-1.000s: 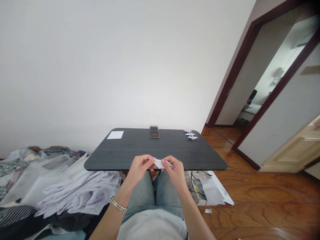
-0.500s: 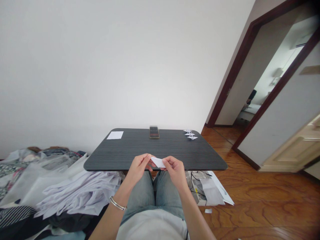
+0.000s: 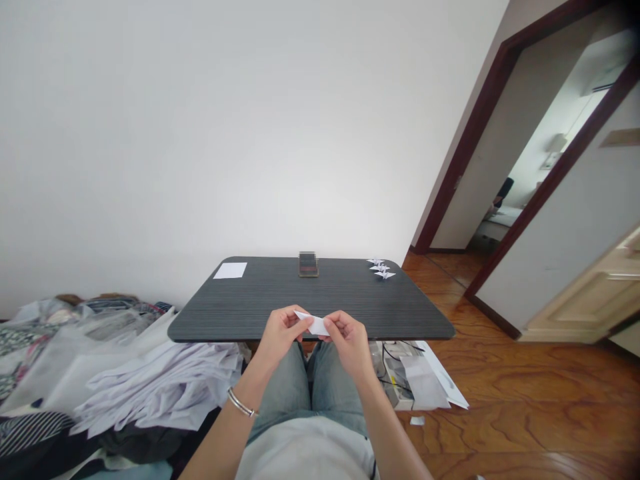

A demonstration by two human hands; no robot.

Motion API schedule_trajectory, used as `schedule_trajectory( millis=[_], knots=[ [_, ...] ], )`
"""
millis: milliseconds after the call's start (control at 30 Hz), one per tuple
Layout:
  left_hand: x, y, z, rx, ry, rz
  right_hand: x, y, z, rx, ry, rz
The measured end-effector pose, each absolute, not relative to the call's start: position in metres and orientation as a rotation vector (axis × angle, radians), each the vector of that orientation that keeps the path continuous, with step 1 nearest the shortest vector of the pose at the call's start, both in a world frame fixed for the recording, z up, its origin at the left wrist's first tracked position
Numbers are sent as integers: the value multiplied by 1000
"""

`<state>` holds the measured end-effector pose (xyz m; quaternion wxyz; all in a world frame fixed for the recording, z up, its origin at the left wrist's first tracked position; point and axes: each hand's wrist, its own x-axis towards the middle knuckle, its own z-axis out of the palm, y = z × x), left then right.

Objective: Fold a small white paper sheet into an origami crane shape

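A small piece of folded white paper [image 3: 318, 326] is held between my two hands, just above the table's near edge. My left hand [image 3: 283, 331] pinches its left part between thumb and fingers, and a pointed tip of the paper sticks out past that thumb. On the other side, my right hand [image 3: 347, 335] grips the right end, thumb on top. The fingers underneath are partly hidden. Several folded white paper cranes [image 3: 382, 268] stand in a row at the table's far right corner. Flat white paper [image 3: 230, 270] lies at the far left.
The dark table [image 3: 280, 293] stands against a white wall. At its back middle, a phone [image 3: 308, 264] leans on a stand. Heaped clothes and fabric [image 3: 165, 383] lie to the left. Under the table's right side are cables and a box [image 3: 400, 380] on the wooden floor.
My left thumb has slid right along the folded paper, toward my right hand. The paper's left tip now shows beyond the thumb. My right hand has barely moved.
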<state>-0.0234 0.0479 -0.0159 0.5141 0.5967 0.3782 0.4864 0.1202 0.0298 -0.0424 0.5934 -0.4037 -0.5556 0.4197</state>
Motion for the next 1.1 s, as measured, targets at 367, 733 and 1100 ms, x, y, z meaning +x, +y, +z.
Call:
schedule_trajectory(
  millis=[367,733,1100],
  knots=[
    [-30,49,-11,1469,878,1139,122,25,-36,-952,-1261,920],
    [-30,47,-9,1515,1005,1121,125,25,-38,-994,-1371,819],
    [-28,46,-10,1566,996,1059,125,27,-41,-1018,-1490,703]
  ],
)
